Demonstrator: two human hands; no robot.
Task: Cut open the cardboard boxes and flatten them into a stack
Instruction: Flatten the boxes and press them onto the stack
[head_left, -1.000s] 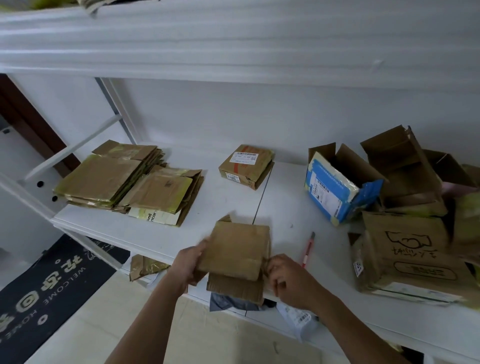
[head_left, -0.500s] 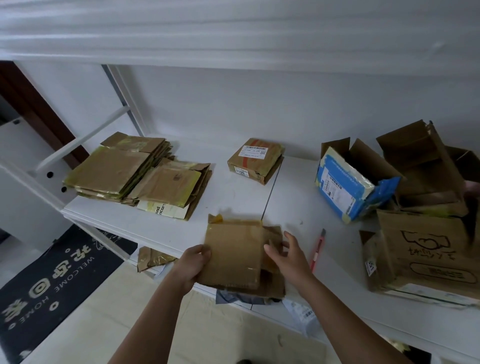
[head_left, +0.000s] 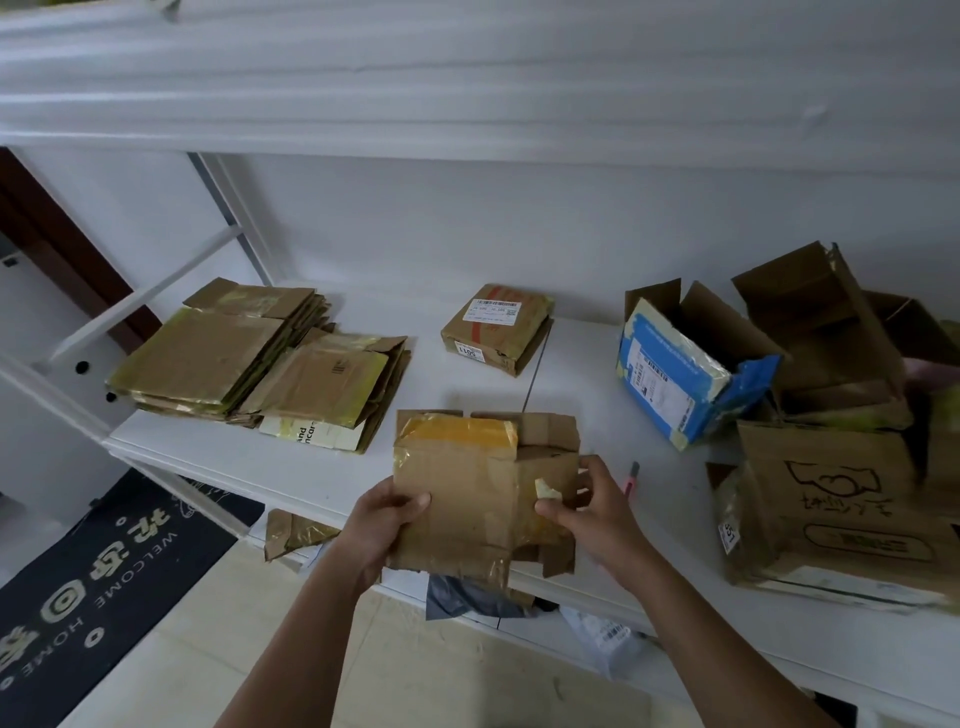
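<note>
Nearest, over the front edge of the white shelf: flattened cardboard box, gripped on both sides. Left hand clamped on the left edge, thumb curled over the top face, fingers hidden beneath. Right hand pinching the right flap, fingertips curled onto the cardboard by a scrap of peeling tape. Yellow tape across the upper part of the box, flaps sticking out on the right.

Just right of the right hand, lying on the shelf: a pink-handled cutter, mostly hidden behind the hand.

Below the shelf edge, a grey bag and a crumpled cardboard scrap; dark welcome mat on the floor at left.

Further back, left: stack of flattened boxes, with a second, smaller pile leaning against its right side. Centre back: small sealed box with a white label, standing apart. Right: blue and white opened box, tilted, flaps up. Behind and beside it, a heap of opened brown boxes, and a large brown box with a printed drawing nearest the front at right.
</note>
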